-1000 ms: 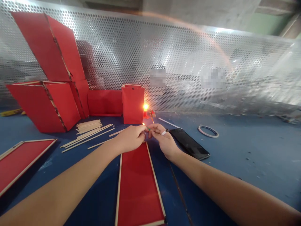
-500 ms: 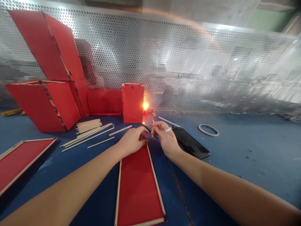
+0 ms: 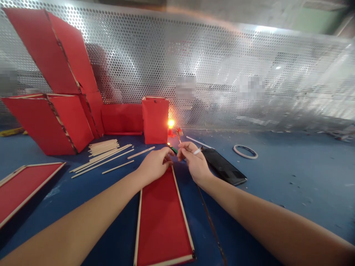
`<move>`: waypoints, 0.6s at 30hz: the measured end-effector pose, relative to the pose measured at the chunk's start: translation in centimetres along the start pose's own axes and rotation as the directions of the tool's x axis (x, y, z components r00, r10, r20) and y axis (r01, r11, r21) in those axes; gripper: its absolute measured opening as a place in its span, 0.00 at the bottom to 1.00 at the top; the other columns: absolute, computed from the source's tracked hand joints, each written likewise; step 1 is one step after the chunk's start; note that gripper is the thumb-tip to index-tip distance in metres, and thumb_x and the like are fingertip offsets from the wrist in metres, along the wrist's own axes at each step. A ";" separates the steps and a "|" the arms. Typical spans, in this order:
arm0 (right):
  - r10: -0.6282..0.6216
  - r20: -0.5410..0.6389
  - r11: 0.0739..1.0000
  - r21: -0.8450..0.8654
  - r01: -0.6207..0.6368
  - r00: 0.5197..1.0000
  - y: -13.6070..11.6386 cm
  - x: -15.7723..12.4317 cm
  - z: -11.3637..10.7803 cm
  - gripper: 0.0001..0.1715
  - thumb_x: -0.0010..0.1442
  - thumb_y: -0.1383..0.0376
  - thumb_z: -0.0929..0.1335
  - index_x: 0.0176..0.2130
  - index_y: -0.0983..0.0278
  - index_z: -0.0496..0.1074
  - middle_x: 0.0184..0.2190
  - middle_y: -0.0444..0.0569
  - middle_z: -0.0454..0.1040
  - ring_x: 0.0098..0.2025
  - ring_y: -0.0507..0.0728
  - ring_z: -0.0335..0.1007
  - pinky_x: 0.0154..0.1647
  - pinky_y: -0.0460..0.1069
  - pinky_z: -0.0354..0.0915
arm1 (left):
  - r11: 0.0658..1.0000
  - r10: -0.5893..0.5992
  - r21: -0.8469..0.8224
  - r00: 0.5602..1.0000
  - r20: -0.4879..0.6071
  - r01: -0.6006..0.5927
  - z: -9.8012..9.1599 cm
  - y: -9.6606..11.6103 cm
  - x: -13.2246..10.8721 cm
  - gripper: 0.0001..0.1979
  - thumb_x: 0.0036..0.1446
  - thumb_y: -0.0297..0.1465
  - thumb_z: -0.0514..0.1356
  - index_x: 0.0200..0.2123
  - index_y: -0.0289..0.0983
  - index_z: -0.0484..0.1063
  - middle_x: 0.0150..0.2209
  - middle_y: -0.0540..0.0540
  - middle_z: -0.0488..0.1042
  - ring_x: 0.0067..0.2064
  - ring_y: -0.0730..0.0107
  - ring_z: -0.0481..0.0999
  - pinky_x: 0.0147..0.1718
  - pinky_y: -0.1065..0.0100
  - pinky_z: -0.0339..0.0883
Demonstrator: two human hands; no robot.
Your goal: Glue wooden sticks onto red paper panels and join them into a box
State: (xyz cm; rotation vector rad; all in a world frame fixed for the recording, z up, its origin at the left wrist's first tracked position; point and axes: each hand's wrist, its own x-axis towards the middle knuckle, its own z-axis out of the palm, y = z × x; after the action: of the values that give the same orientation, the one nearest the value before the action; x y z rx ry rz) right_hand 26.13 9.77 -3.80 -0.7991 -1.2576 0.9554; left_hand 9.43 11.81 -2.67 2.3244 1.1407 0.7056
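A long red panel framed with thin wooden strips (image 3: 162, 214) lies on the blue table (image 3: 291, 184) in front of me. My left hand (image 3: 154, 164) rests curled on the panel's far end, fingers pressed down at its top right corner. Just right of it, my right hand (image 3: 194, 160) is closed around a thin white stick (image 3: 198, 150) held between its fingers. A small green-tipped item (image 3: 173, 149) lies between the two hands. A lit candle (image 3: 171, 125) burns just beyond them.
Red folded box forms (image 3: 50, 118) are stacked at the far left against a perforated metal screen (image 3: 222, 74). A red upright box (image 3: 155, 120), loose wooden sticks (image 3: 107, 153), a black phone (image 3: 223, 166), a tape ring (image 3: 245, 151) and another red framed panel (image 3: 24, 184) lie around.
My hands have drawn slightly apart; earlier their fingertips met at the panel's far end. My right hand lifted a little with the white stick.
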 end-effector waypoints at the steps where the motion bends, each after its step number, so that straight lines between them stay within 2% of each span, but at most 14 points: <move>1: 0.001 -0.001 1.000 0.001 -0.001 1.000 0.0 0.0 0.0 0.07 0.53 0.61 0.69 0.34 0.58 0.70 0.23 0.40 0.70 0.26 0.54 0.65 0.32 0.51 0.61 | 1.000 -0.011 0.002 1.000 -0.001 0.011 -0.1 0.1 0.0 0.13 0.67 0.35 0.62 0.51 0.36 0.73 0.49 0.43 0.76 0.46 0.60 0.79 0.45 0.53 0.75; 6: 0.010 -0.005 1.000 0.001 -0.010 1.000 -0.1 0.0 0.1 0.07 0.53 0.60 0.69 0.34 0.59 0.70 0.23 0.39 0.70 0.26 0.54 0.65 0.31 0.51 0.61 | 0.996 -0.072 -0.055 0.997 0.018 0.073 -0.8 0.6 -0.1 0.12 0.67 0.35 0.62 0.51 0.36 0.73 0.51 0.42 0.76 0.48 0.58 0.78 0.47 0.52 0.74; 10: 0.011 -0.008 1.000 -0.002 -0.011 1.000 -0.1 0.0 0.1 0.07 0.53 0.61 0.69 0.34 0.59 0.70 0.23 0.39 0.70 0.26 0.53 0.65 0.31 0.50 0.61 | 0.959 -0.139 -0.243 0.990 0.037 0.144 -1.2 0.5 0.5 0.12 0.67 0.34 0.62 0.50 0.36 0.74 0.50 0.42 0.76 0.47 0.59 0.78 0.47 0.53 0.75; 15: 0.016 -0.009 1.000 -0.020 -0.017 1.000 0.0 0.0 0.0 0.06 0.53 0.61 0.68 0.34 0.59 0.69 0.23 0.39 0.70 0.25 0.53 0.65 0.29 0.50 0.61 | 0.797 -0.252 -0.552 0.966 0.064 0.244 -1.2 0.3 0.9 0.14 0.68 0.35 0.61 0.53 0.36 0.72 0.51 0.42 0.76 0.46 0.60 0.79 0.44 0.55 0.77; 18: 0.035 -0.008 0.998 -0.043 -0.035 0.999 0.0 0.0 0.0 0.06 0.54 0.61 0.68 0.34 0.59 0.69 0.23 0.39 0.70 0.23 0.51 0.62 0.26 0.49 0.58 | 0.699 -0.295 -0.659 0.951 0.089 0.279 -1.1 0.6 0.9 0.14 0.68 0.34 0.61 0.53 0.36 0.72 0.51 0.42 0.75 0.46 0.60 0.79 0.44 0.55 0.77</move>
State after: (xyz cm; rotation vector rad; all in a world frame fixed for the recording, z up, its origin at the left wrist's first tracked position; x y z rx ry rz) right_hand 26.15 9.79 -3.83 -0.8597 -1.2652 0.9557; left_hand 9.53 12.38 -1.25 1.4928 1.0071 0.8489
